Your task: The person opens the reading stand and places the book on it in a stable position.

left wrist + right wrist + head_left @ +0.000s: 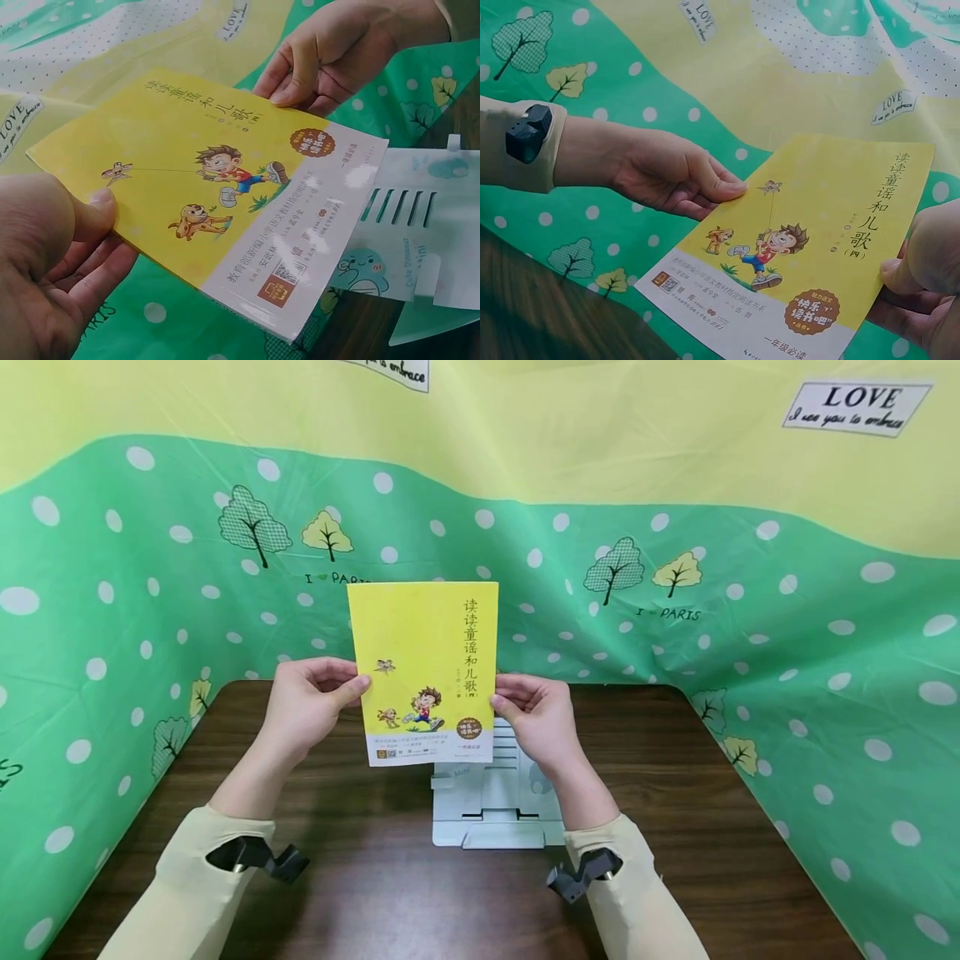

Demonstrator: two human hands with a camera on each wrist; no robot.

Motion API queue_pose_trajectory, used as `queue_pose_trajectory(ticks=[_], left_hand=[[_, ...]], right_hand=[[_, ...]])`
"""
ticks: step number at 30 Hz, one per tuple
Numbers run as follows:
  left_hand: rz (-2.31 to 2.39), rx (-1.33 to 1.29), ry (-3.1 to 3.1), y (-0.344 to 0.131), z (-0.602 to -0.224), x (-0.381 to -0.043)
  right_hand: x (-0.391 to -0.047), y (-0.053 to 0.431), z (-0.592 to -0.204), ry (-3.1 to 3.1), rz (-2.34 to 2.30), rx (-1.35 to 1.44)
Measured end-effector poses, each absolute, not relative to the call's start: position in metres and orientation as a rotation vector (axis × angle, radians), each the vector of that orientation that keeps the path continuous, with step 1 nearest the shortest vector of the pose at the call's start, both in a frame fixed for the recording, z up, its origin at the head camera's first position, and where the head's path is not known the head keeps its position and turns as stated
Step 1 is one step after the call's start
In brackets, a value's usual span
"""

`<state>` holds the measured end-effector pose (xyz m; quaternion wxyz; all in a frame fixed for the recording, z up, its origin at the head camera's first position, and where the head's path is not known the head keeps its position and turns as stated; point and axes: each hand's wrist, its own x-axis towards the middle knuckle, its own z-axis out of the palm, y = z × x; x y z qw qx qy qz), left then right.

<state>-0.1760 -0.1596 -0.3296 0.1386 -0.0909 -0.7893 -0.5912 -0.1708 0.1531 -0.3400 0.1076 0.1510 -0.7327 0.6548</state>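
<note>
A thin yellow children's book (420,643) is held upright above the table, its cover with a running boy and a dog facing me. My left hand (309,706) pinches its left edge, thumb on the cover and fingers behind. On the opposite edge, my right hand (542,718) pinches the book the same way. The left wrist view shows the book (202,165) tilted, with the right hand (337,56) at its far edge. Behind and below the book stands a pale blue book stand (495,793), partly hidden by the book and the right hand.
The dark wooden table (360,893) spreads beneath both arms. A green and yellow curtain (480,543) printed with dots and trees surrounds its back and sides. Black wrist mounts (258,857) sit on both cream sleeves.
</note>
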Motion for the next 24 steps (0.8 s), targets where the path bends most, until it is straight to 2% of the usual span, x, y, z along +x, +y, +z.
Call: queue_pose_trajectory(ticks=[24], left_hand=[[-1.799, -0.338, -2.22, -0.125, -0.334, -0.186]], right_hand=[[-0.168, 0.184, -0.34, -2.156, 1.866, 0.338]])
